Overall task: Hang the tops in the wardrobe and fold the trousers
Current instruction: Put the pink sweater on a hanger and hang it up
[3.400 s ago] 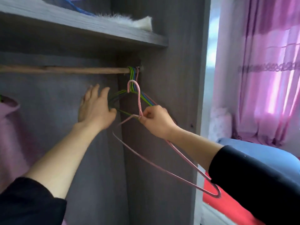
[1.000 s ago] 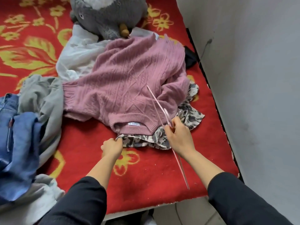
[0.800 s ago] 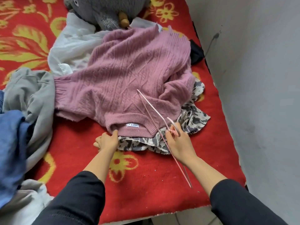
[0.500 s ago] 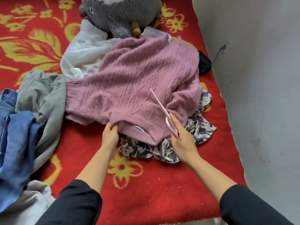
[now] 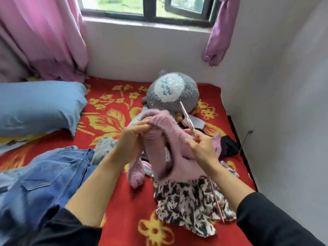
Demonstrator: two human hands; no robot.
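The fuzzy pink knitted sweater (image 5: 159, 132) hung in the air above the red flowered bed blanket (image 5: 134, 206), toward its right edge. The left hand (image 5: 134, 137) clutched its ribbed rim, while the right hand (image 5: 202, 148) pinched a thin pink wire hanger (image 5: 186, 114) beside the knit. Underneath lay a black-and-white patterned garment (image 5: 186, 201), with blue denim jeans (image 5: 49, 171) at the left edge and a grey plush toy (image 5: 170, 93) behind.

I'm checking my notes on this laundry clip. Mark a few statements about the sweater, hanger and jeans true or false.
1. The left hand grips the pink sweater. True.
2. The right hand is empty. False: it pinches the pink hanger.
3. The jeans hang on the hanger. False: they lie crumpled on the red blanket.
4. A grey plush toy sits behind the sweater. True.
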